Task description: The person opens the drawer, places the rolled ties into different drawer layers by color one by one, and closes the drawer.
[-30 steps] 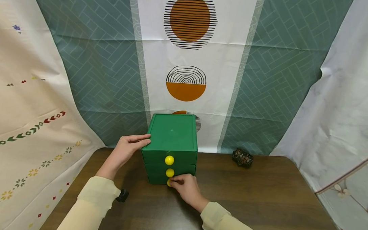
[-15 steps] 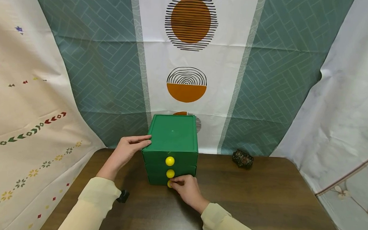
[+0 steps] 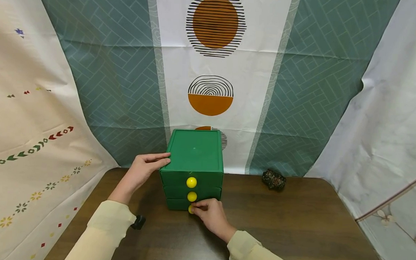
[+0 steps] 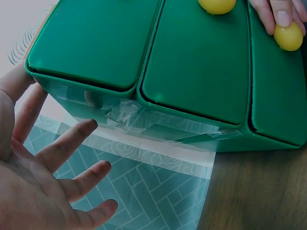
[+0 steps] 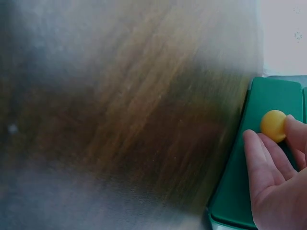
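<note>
A green three-drawer box (image 3: 195, 150) stands on the table against the hanging cloth. Each drawer front carries a round yellow knob; the top knob (image 3: 191, 182) and middle knob (image 3: 192, 196) are in full sight. My right hand (image 3: 212, 217) pinches the bottom knob (image 5: 273, 125) between thumb and fingers. At the box's upper left edge, my left hand (image 3: 142, 170) rests its fingertips, holding nothing. Its lower fingers (image 4: 69, 146) are spread beside the box's taped side wall (image 4: 120, 115) in the left wrist view. The bottom drawer (image 4: 278, 91) looks at most slightly out.
A dark patterned object (image 3: 274, 179) lies at the table's back right. The brown wooden table (image 3: 277, 224) extends in front of and beside the box. Patterned cloths (image 3: 298, 110) hang behind and along both sides.
The bottom drawer's front and its knob seem to have come very slightly forward, with my right hand on the knob. My left hand keeps its place on the box.
</note>
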A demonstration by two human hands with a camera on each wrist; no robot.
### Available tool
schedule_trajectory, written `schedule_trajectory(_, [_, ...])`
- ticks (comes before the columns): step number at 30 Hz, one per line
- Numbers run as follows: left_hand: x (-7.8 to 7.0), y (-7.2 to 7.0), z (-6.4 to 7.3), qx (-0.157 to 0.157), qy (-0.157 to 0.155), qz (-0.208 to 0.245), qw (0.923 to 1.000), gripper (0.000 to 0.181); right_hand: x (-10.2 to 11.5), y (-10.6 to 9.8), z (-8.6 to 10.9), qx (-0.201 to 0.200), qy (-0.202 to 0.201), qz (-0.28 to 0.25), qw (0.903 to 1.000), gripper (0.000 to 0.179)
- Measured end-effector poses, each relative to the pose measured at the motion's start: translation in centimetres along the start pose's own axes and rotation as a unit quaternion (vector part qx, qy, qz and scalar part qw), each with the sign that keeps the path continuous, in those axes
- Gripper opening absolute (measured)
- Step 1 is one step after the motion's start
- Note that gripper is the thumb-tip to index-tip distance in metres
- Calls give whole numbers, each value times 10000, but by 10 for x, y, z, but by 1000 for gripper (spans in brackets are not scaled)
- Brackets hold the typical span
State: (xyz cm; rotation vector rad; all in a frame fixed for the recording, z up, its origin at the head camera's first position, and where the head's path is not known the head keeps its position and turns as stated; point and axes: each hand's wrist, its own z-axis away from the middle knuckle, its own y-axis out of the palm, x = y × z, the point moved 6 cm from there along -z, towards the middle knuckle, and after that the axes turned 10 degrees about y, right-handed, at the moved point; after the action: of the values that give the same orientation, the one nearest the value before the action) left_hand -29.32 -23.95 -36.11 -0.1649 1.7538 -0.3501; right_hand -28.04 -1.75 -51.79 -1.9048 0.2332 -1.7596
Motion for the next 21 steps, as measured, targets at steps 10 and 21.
schedule_trajectory(10, [-1, 1, 0, 40, 74, 68, 9999, 45, 2, 1, 6, 194, 55, -25, 9998, 13])
schedule_trajectory(21, [0, 0, 1, 31, 14, 51, 10000, 45, 5, 2, 15, 696, 242, -343, 9967, 15])
